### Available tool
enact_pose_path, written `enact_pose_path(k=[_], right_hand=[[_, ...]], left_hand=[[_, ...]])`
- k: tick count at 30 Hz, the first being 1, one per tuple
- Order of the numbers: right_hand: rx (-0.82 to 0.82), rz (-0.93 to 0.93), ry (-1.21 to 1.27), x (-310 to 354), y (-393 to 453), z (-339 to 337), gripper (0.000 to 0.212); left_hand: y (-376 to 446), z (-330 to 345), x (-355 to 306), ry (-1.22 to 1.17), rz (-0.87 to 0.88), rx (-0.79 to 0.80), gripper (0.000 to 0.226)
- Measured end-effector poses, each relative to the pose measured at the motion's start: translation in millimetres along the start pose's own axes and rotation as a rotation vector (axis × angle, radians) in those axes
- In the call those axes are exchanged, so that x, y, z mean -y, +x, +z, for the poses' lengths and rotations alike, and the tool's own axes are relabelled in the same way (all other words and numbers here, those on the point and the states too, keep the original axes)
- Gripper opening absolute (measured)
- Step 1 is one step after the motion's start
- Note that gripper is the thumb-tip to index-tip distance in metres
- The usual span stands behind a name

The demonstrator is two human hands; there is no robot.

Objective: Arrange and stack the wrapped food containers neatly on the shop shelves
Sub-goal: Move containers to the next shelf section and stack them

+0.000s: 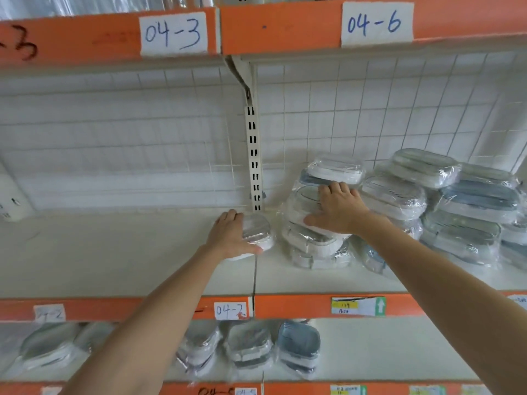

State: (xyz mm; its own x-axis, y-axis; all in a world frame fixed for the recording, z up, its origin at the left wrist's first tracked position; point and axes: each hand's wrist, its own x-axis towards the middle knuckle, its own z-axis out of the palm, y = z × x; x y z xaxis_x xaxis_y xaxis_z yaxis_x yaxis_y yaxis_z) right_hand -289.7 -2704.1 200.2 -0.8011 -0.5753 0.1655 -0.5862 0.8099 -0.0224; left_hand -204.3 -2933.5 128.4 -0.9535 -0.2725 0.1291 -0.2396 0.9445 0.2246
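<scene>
A single wrapped white container (256, 233) lies flat on the middle shelf (114, 252) by the seam between two shelf sections. My left hand (231, 233) grips its left side, thumb along the front edge. Right of it leans a stack of wrapped white and blue containers (313, 243). My right hand (338, 208) rests on that stack, fingers over the top of a tilted white container and thumb at its lower edge. More wrapped containers (467, 209) are piled unevenly further right.
A slotted upright post (253, 158) and wire-grid back panel stand behind the shelf. Orange shelf edges carry labels "04-3" (174, 34) and "04-6" (376, 22). The lower shelf holds several wrapped containers (251, 346). The left half of the middle shelf is bare.
</scene>
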Motion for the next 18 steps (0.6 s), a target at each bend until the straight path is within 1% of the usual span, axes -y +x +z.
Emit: enact_pose_path(k=[5, 8, 10, 14, 18], right_hand=[[-0.063, -0.048, -0.079, 29.3, -30.4, -5.0, 0.076], [-0.091, -0.041, -0.071, 48.2, -50.9, -3.8, 0.080], [-0.077, -0.032, -0.057, 61.2, -68.7, 0.1, 0.084], [-0.037, -0.031, -0.030, 83.9, -115.3, 18.4, 0.082], [-0.003, -0.047, -0.005, 91.3, -162.1, 24.7, 0.083]], left_hand=[[-34.2, -15.9, 4.1, -0.009, 0.014, -0.107, 0.095], [-61.5, -20.3, 8.2, -0.015, 0.034, -0.180, 0.092], [-84.4, -18.7, 12.0, -0.020, 0.066, -0.223, 0.091], [-135.7, -10.3, 19.2, -0.001, 0.087, -0.195, 0.095], [-180.7, -3.8, 22.4, 0.047, 0.109, -0.173, 0.094]])
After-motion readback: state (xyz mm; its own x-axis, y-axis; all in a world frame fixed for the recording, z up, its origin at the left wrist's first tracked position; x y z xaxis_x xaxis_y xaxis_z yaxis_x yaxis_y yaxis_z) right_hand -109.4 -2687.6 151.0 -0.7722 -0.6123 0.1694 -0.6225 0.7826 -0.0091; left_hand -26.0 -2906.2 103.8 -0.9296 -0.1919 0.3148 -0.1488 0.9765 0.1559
